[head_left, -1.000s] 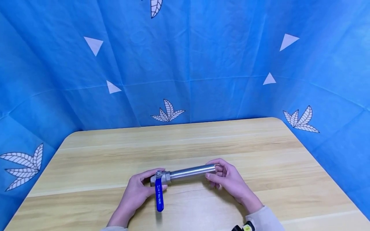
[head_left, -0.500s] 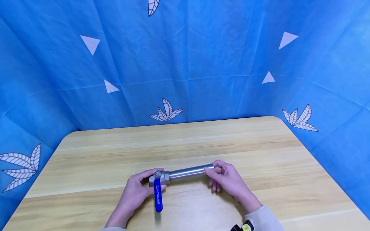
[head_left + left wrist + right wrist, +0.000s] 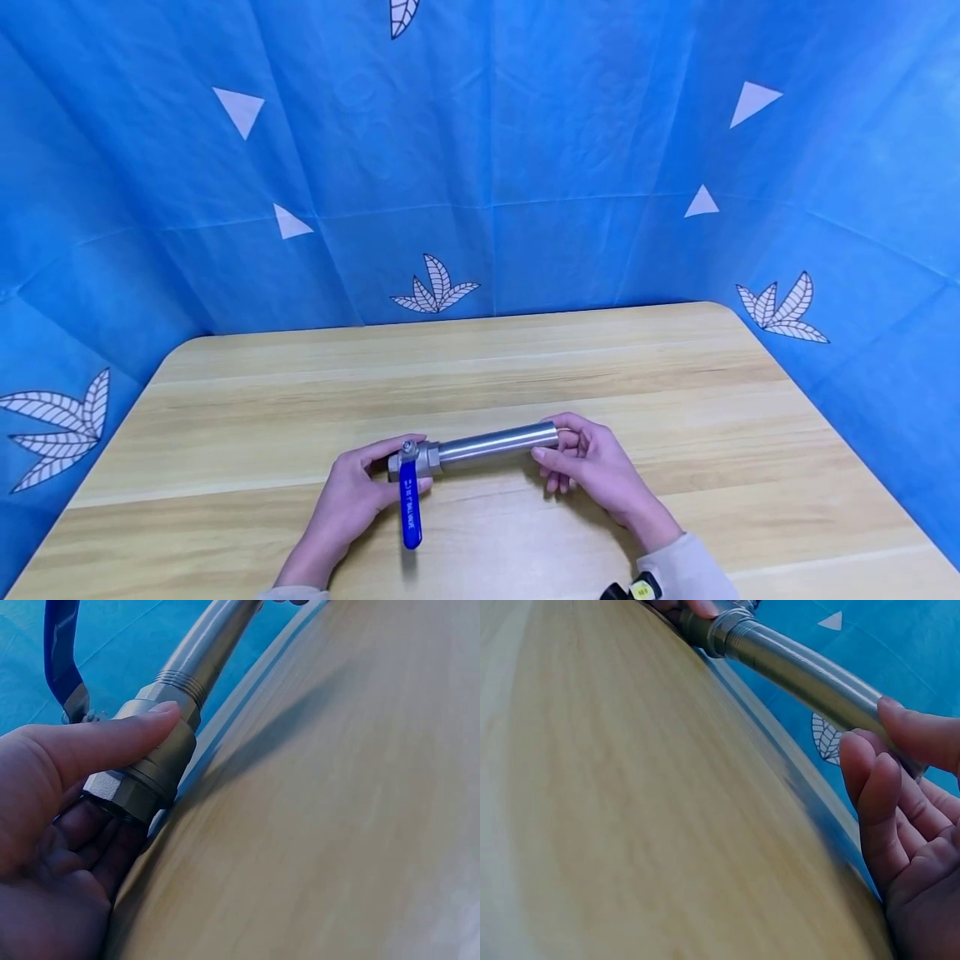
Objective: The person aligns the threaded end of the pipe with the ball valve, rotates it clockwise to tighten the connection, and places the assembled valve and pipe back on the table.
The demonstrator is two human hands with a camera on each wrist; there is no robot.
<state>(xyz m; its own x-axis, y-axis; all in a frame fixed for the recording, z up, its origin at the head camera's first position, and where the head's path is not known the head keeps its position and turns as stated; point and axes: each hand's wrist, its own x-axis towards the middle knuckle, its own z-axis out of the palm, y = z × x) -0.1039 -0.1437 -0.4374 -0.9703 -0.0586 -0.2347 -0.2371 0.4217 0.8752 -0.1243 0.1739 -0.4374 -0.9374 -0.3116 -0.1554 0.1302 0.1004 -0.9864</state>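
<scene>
My left hand (image 3: pixel 347 500) grips a metal ball valve (image 3: pixel 430 458), its thumb across the body in the left wrist view. The valve's blue lever (image 3: pixel 410 508) points toward me. A smooth steel pipe (image 3: pixel 495 442) runs rightward from the valve, and some thread (image 3: pixel 180 682) shows where it enters the hex end. At the pipe's free end, my right hand (image 3: pixel 600 468) holds it between thumb and fingers. In the right wrist view the thumb lies on the pipe (image 3: pixel 817 679) with fingertips below. Valve and pipe are held just above the table.
The wooden table (image 3: pixel 480 358) has rounded far corners. A blue curtain (image 3: pixel 480 150) with white triangles and leaf prints hangs behind and along both sides. A small black device with a yellow label (image 3: pixel 641 588) is on the right sleeve (image 3: pixel 688 567).
My right thumb moved up onto the pipe's near face, then back down to its lower edge, while the fingers shifted around the pipe end. My left hand and the valve stay nearly still.
</scene>
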